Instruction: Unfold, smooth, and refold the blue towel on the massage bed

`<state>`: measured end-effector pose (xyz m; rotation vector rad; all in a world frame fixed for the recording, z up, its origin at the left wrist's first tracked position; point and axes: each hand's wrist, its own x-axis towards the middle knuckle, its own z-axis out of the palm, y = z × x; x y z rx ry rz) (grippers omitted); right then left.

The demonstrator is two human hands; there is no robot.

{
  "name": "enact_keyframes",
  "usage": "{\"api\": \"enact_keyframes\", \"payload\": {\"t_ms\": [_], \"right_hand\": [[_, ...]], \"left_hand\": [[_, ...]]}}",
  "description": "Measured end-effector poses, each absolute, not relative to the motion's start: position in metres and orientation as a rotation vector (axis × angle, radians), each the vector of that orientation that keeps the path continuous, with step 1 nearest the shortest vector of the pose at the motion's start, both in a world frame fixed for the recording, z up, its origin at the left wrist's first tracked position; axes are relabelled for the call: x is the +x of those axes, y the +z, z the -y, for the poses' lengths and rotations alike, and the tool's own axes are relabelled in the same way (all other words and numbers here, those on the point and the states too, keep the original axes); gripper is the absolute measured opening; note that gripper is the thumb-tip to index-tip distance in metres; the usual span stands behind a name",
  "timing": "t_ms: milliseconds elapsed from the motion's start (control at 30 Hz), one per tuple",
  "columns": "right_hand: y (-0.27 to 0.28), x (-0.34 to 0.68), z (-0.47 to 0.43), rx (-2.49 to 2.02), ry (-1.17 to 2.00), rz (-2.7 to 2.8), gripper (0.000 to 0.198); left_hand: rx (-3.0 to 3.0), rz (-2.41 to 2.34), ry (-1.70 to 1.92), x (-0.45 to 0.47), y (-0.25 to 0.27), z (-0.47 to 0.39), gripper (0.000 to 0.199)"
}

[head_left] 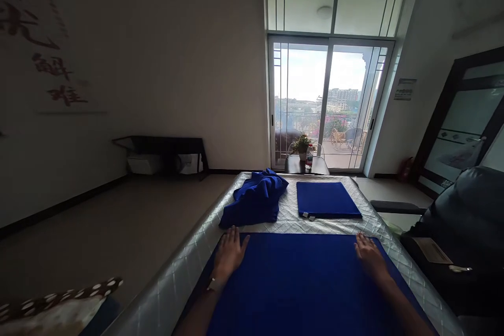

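Blue cloth (299,283) extends toward me from near its far corners, where my left hand (230,254) and right hand (370,256) rest outstretched, grasping nothing.

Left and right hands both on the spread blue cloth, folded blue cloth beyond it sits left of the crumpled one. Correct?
One slip: in the head view, the folded blue cloth sits right of the crumpled one. The rest stands: left hand and right hand are both on the spread blue cloth.
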<state>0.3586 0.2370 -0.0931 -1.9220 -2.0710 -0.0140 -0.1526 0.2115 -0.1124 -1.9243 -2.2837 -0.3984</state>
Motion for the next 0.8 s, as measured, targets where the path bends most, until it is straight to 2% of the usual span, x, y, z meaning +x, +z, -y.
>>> {"api": "enact_keyframes", "payload": {"t_ms": [300, 467, 800], "right_hand": [[-0.105, 0.198, -0.242, -1.52, 0.169, 2.417, 0.059], [-0.117, 0.189, -0.242, -1.478, 0.207, 2.468, 0.061], [-0.108, 0.21, -0.24, -1.568, 0.252, 2.476, 0.062]], "left_hand": [[-2.487, 1.685, -0.557, 0.038, -0.116, -0.236, 0.061], [-2.484, 1.719, -0.602, 0.05, -0.131, -0.236, 0.063], [-2.589, 1.824, -0.5, 0.028, -0.121, -0.23, 0.073]]}}
